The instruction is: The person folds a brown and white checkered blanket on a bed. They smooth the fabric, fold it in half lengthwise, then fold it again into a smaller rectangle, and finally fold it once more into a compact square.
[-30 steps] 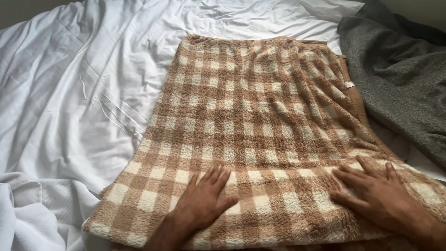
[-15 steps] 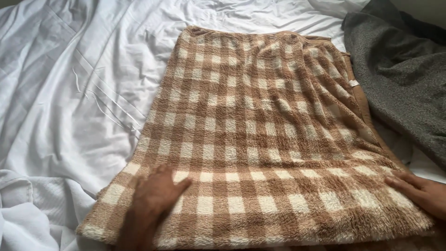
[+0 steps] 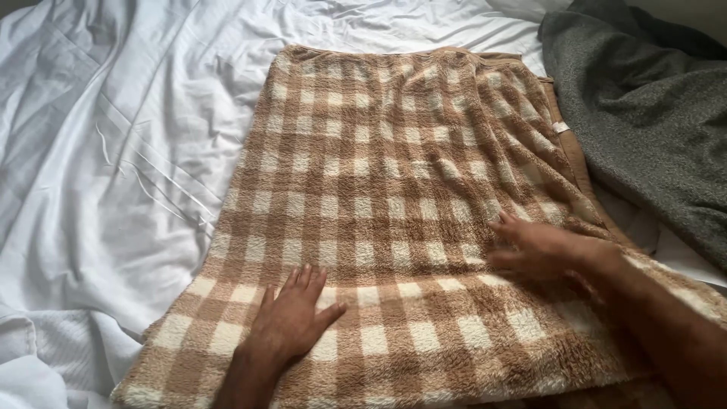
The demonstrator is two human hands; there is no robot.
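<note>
A folded brown-and-cream checked fleece blanket lies flat on a bed, its long side running away from me. My left hand rests palm down on its near left part, fingers spread. My right hand lies flat on the blanket's right side, fingers stretched toward the middle, slightly blurred. Neither hand grips anything.
A rumpled white sheet covers the bed to the left and behind the blanket. A dark grey blanket lies bunched at the right, beside the checked blanket's edge. A small white tag shows on that edge.
My left hand slid left toward the near corner, then came back toward the middle. My right hand drew out to the right edge, then moved up and inward over the blanket.
</note>
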